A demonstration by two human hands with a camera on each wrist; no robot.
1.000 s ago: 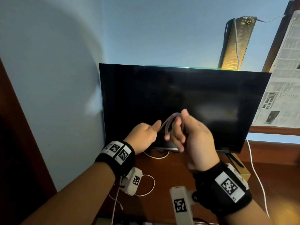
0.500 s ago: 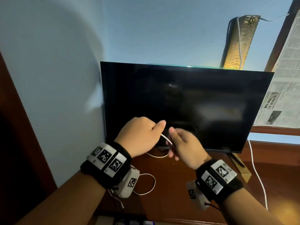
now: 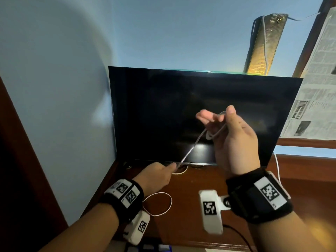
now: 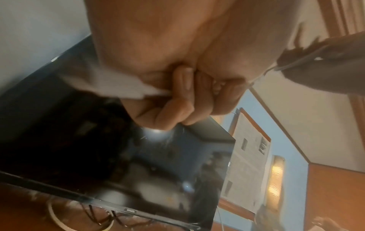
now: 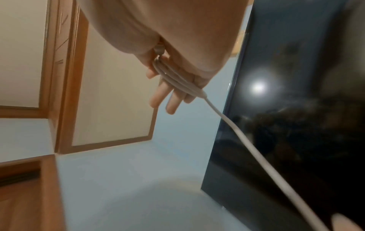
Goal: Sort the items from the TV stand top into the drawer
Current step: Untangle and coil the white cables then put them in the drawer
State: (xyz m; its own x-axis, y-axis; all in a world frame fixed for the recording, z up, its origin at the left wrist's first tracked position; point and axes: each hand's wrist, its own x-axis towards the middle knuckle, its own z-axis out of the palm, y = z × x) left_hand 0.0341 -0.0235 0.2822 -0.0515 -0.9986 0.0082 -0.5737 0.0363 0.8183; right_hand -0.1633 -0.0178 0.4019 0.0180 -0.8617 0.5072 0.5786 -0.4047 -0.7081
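So the white cable (image 3: 192, 148) is up in the air in front of the TV (image 3: 163, 110), stretched between both hands. The right hand (image 3: 234, 140) is raised, with a few loops of the cable wound round its fingers (image 5: 173, 93), thumb on top keeping the coil in place. From there one strand runs down and left to the left hand (image 3: 154, 176), which sits low, just over the far edge of the TV stand top (image 3: 190, 180), fist closed with the strand pinched at the thumb.

Containers: no drawer shows in any view, so I can't say what's in it. A loose loop of thin white wire (image 3: 158, 204) lies on the wood near the left wrist, and another white cord (image 3: 277, 166) trails down at the right, past the TV's corner.

Hard to make out: the left wrist view is blurry, mostly palm and curled fingers (image 4: 177, 100), and the cable barely registers there. The near edge of the stand is cut off at the bottom.
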